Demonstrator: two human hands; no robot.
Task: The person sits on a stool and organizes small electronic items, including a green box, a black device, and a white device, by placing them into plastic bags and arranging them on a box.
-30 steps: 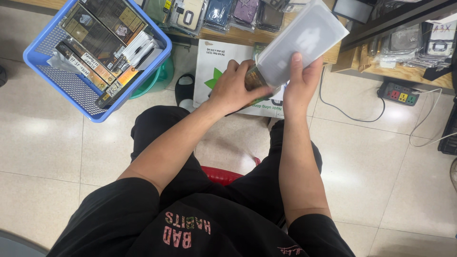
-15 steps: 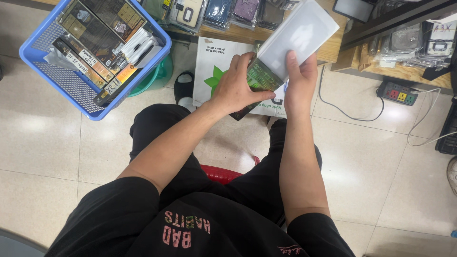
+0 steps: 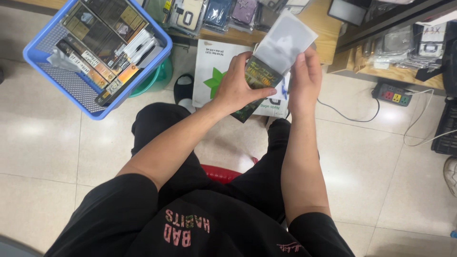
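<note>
A: What are the person's hands doing?

B: The left hand (image 3: 238,85) is closed around a dark printed packet (image 3: 254,81), thumb across its front and fingers behind it. The right hand (image 3: 304,78) pinches the right edge of a clear plastic sleeve (image 3: 285,40), fingers curled on it and thumb on the near side.

A: How do the packet and the sleeve sit together?

B: The far end of the packet is inside the open end of the sleeve; its near end sticks out below the left hand. Both are held up in the middle of the view, over the person's knees, tilted with the sleeve pointing far and right.

A: What lies underneath?

B: A white carton with a green leaf mark (image 3: 214,76) lies flat on the tiled floor (image 3: 371,157), just beyond the knees. A dark sandal (image 3: 183,90) is at its left edge.

A: And further out?

B: To the far left a blue plastic basket (image 3: 52,81) holds more dark packets and small boxes, resting over a green tub (image 3: 159,78). Along the far side, bagged phone cases (image 3: 216,14) lie on a wooden shelf (image 3: 323,19). To the right a power strip (image 3: 392,95) sits on the floor with white cables trailing. A red stool (image 3: 221,173) shows between the person's legs.
</note>
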